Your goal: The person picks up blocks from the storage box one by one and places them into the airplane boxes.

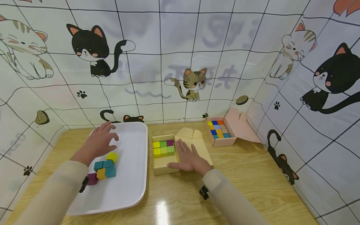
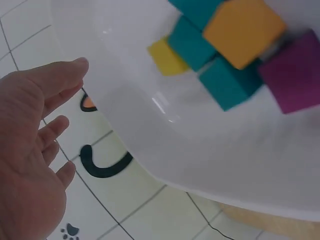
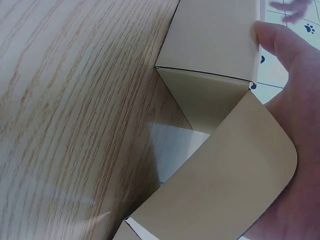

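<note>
My left hand (image 1: 101,140) hovers over the far left part of a white tray (image 1: 129,187), fingers loosely bent and holding nothing. Below it in the tray lie a yellow block (image 1: 112,157), several teal blocks (image 1: 110,171), an orange block (image 1: 101,173) and a purple block (image 1: 92,179). To the right, a cream cardboard box (image 1: 166,170) holds yellow and green blocks (image 1: 163,152) and one purple block (image 1: 170,142) in its far part. My right hand (image 1: 189,160) rests across the box's right edge and its folded-back lid (image 1: 204,153). In the right wrist view the thumb (image 3: 277,42) touches the rim.
A pink box (image 1: 225,142) full of coloured blocks stands at the back right, its lid (image 1: 244,128) laid open toward the wall. A cat-patterned wall covering (image 1: 180,40) encloses the wooden table (image 1: 239,172) at the back and sides.
</note>
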Demonstrator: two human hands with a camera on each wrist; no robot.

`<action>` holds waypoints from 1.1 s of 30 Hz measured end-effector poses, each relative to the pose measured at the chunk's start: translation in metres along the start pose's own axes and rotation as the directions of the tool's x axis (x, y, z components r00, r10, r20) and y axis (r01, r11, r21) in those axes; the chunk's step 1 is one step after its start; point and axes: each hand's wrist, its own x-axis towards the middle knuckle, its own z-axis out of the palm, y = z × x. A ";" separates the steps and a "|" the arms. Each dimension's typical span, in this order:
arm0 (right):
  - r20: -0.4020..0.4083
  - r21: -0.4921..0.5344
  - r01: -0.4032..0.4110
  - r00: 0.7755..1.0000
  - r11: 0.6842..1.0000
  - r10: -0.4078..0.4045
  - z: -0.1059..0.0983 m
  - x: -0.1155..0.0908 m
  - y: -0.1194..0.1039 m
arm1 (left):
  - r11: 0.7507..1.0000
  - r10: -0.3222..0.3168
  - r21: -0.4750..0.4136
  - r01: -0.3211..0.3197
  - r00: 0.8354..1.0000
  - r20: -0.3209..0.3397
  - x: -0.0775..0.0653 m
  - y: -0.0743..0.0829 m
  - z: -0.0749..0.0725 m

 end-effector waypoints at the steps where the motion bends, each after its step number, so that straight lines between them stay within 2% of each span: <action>1: 0.001 0.000 -0.001 1.000 1.000 0.001 0.000 0.000 0.000 | 1.000 0.001 -0.002 -0.001 1.000 0.009 -0.003 -0.003 0.003; 6: -0.001 0.000 0.001 1.000 1.000 -0.001 0.000 0.000 0.001 | 1.000 -0.001 0.002 0.001 0.999 0.051 -0.016 -0.016 0.016; 13: -0.002 0.005 0.000 1.000 1.000 0.000 -0.001 -0.001 0.001 | 0.999 -0.035 -0.003 0.035 0.996 0.080 -0.025 -0.022 0.027; 20: 0.002 0.002 -0.002 1.000 1.000 0.002 -0.001 -0.001 0.000 | 0.997 -0.072 0.011 0.072 0.992 0.105 -0.024 -0.025 0.035; 33: 0.006 -0.002 -0.006 1.000 1.000 0.006 -0.001 0.000 0.001 | 0.995 -0.096 0.023 0.094 0.988 0.121 -0.022 -0.022 0.042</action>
